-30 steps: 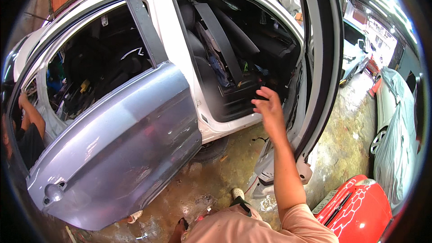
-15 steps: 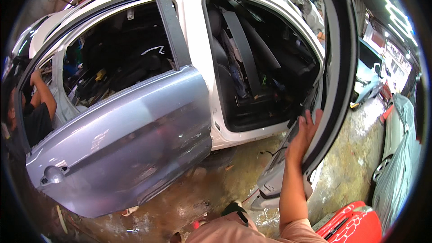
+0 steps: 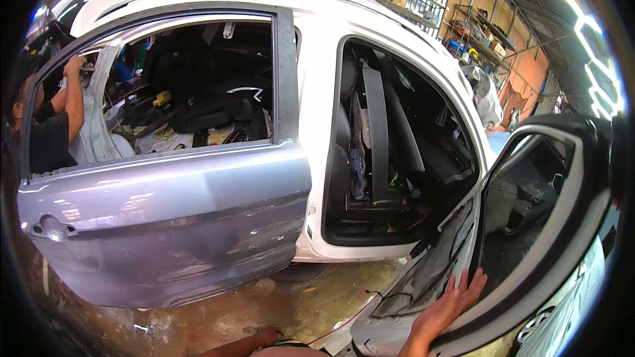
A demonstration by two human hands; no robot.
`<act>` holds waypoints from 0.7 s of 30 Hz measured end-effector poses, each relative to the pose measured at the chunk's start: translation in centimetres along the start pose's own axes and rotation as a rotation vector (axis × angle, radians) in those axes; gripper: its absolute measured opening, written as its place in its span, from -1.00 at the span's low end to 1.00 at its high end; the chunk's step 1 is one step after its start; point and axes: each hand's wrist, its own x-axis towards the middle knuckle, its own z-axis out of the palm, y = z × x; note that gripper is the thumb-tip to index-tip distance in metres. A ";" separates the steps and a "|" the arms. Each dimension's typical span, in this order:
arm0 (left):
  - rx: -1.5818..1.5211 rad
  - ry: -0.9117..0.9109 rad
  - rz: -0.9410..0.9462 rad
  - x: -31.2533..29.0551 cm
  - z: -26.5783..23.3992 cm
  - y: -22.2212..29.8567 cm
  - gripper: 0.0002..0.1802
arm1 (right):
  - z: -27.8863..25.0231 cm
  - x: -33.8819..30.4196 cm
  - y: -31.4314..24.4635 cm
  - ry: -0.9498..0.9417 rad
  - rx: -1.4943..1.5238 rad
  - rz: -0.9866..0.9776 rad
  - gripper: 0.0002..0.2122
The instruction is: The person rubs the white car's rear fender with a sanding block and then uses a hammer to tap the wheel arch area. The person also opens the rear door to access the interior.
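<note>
At the lower right, my right hand (image 3: 453, 304) lies with fingers apart against the inner side of an opened car door (image 3: 456, 251). That door shows a bare inner panel, a loose dark cable and a black-edged window frame. My left hand (image 3: 264, 338) is low at the bottom edge, in front of my body; its fingers are too indistinct to read. A white car body (image 3: 317, 79) stands before me, with a dark door opening and a seat belt beside the seat (image 3: 342, 125). A silver-grey door (image 3: 178, 218) with a door-handle recess hangs at the left.
Beyond the left door's window, another person (image 3: 53, 125) in a dark top reaches up with raised arms. Shelves (image 3: 479, 33) with various items line the back wall. A covered vehicle (image 3: 569, 311) stands at the far right. The floor (image 3: 225, 330) is wet and stained.
The right door has swung outward to the right, its window now facing me, with my right hand still against it. My left hand has come into view. My view has tilted up.
</note>
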 end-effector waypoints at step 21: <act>0.221 0.058 0.670 33.0 -5.8 21.5 -0.68 | -3.8 2.5 1.9 -0.062 -0.655 -0.429 -0.54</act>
